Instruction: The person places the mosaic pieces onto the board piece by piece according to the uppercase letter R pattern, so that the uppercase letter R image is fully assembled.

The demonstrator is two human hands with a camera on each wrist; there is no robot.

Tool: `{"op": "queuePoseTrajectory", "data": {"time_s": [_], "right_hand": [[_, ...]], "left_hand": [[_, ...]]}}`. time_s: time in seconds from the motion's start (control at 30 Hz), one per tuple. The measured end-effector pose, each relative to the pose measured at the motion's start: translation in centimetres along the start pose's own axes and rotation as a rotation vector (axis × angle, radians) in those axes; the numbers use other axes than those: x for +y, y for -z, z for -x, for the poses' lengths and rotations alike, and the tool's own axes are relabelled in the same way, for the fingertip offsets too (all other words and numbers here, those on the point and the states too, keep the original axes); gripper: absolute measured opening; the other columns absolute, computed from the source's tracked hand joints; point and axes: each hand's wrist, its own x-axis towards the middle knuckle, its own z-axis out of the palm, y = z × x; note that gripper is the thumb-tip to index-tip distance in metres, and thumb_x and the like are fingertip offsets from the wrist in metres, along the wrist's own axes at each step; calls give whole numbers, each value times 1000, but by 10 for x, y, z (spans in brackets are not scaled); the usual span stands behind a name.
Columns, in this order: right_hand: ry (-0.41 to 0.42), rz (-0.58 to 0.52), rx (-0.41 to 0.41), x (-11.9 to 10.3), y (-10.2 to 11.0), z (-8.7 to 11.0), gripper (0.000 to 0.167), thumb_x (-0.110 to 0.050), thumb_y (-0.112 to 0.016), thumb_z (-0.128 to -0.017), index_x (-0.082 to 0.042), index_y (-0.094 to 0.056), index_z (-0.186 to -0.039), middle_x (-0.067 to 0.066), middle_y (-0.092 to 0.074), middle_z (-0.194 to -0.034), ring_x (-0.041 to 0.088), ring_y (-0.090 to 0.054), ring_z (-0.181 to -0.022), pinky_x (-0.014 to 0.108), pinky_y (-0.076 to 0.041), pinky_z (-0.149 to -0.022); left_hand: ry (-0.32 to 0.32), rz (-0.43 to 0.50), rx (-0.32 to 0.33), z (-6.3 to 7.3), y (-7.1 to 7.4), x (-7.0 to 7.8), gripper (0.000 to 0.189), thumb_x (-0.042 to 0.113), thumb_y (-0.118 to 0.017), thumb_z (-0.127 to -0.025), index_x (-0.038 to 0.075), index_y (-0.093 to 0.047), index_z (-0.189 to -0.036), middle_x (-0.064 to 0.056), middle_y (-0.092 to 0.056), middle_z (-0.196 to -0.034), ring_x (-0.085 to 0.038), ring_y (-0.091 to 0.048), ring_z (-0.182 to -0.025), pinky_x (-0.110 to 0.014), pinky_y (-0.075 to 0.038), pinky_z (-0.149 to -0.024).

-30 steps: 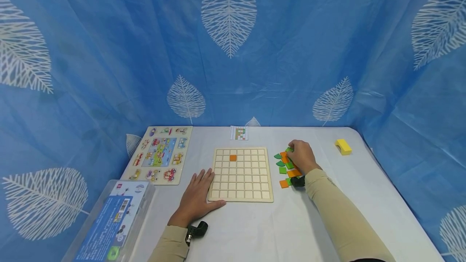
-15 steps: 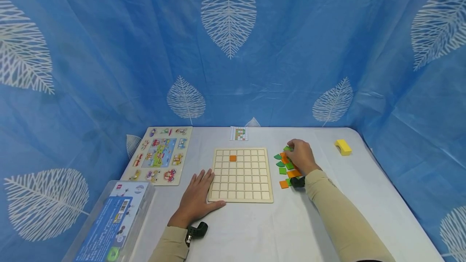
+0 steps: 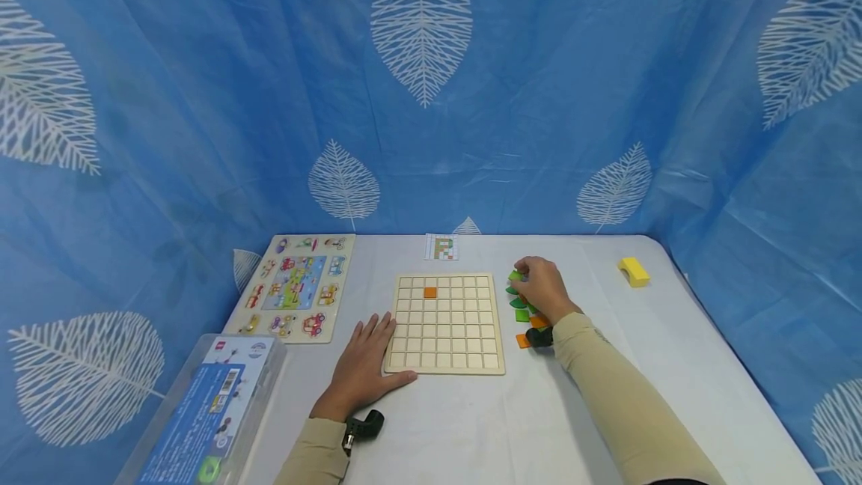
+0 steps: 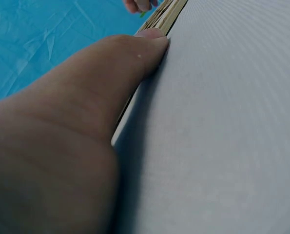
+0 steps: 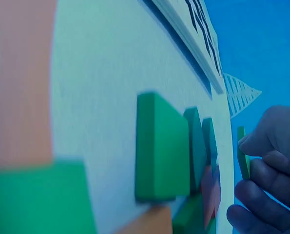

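Observation:
My left hand [image 3: 361, 367] lies with straight fingers at the lower left corner of a wooden grid board [image 3: 444, 370]. In the left wrist view its thumb [image 4: 110, 63] touches the board's edge. One orange square tile [image 3: 430, 293] sits in a cell near the board's top. To the right of the board, my right hand [image 3: 544, 289] pinches a thin green tile [image 5: 242, 153] between thumb and fingers, above the table. Under and in front of that hand lie several loose tiles, including a green square [image 3: 521, 315], an orange square [image 3: 522, 340] and a dark green leaf-shaped piece [image 3: 518, 303]. The hand and wrist camera hide part of the pile.
A small card with a coloured grid pattern [image 3: 441, 247] lies behind the board. At the left are a vehicle picture puzzle [image 3: 296, 283] and a clear plastic case [image 3: 202, 410]. A yellow arch block [image 3: 634, 272] stands at the right. Blue curtain surrounds the table.
My right hand has shifted left toward the board, carrying the green tile away from the pile's far end. The left hand and the board stay where they were.

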Motion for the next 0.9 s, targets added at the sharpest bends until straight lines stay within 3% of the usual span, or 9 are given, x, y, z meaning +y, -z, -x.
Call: {"op": "queuePoseTrajectory", "data": {"time_s": [0.37,0.9], "right_hand": [[34,-46,-46,-23,-18,1,33,-4,-77,-94,5,-71,-124,18,-70,-115,33,-67,-107,48,-57,-93],[155,-91,-89,-55,-42,1,30,0,-75,-94,6,-71,-124,17,-70,-116,31,-68,-104,43,-59,-88]], "left_hand": [[-3,2,4,-1,-3,-2,116,82,-68,-82,4,-39,-163,-10,-33,-169,-33,-22,-157,-51,-14,-127],[-3,19,9,0,-3,-3,115,82,-68,-82,4,-40,-162,-10,-34,-168,-33,-22,-157,-50,-13,-127]]}}
